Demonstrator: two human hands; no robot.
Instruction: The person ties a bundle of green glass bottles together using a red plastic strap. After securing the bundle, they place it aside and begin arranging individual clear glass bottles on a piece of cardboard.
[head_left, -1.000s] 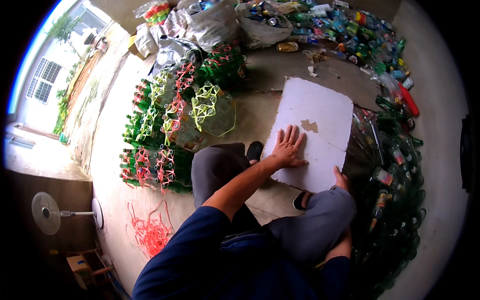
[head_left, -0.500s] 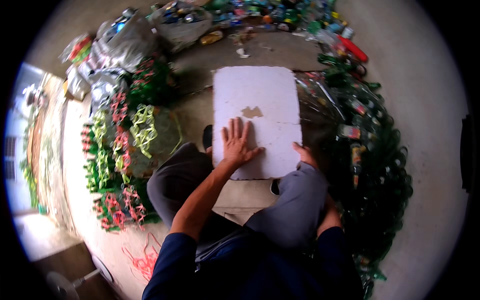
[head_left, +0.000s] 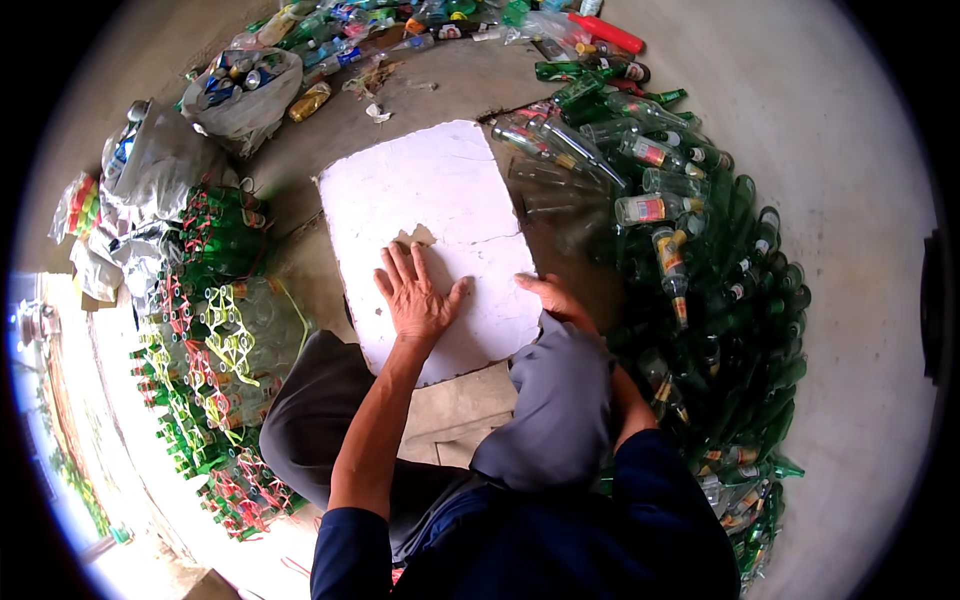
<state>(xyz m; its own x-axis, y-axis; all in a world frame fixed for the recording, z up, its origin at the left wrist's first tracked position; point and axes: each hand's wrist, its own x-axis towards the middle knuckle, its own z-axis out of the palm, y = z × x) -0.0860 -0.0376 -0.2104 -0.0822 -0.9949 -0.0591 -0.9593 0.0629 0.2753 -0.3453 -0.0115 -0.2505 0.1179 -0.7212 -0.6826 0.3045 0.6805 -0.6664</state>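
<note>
A worn white board [head_left: 420, 180] with chipped brown patches and a crack lies in front of my bent legs. My left hand [head_left: 418, 300] rests open on the board's surface, fingers spread. My right hand [head_left: 555, 300] grips the board's right edge, thumb on top and fingers hidden beneath, beside my right knee.
Bundles of green bottles tied with red and yellow straps [head_left: 215, 230] stand left. Loose glass bottles [head_left: 730, 330] pile along the right wall [head_left: 840, 160]. Bags of cans [head_left: 245, 100] and mixed plastic bottles [head_left: 350, 20] lie at the back. Bare concrete floor [head_left: 330, 120] shows behind the board.
My view has swung rightward, so the bottle bundles shift lower left and more of the right-hand pile shows. Both hands keep their places on the board.
</note>
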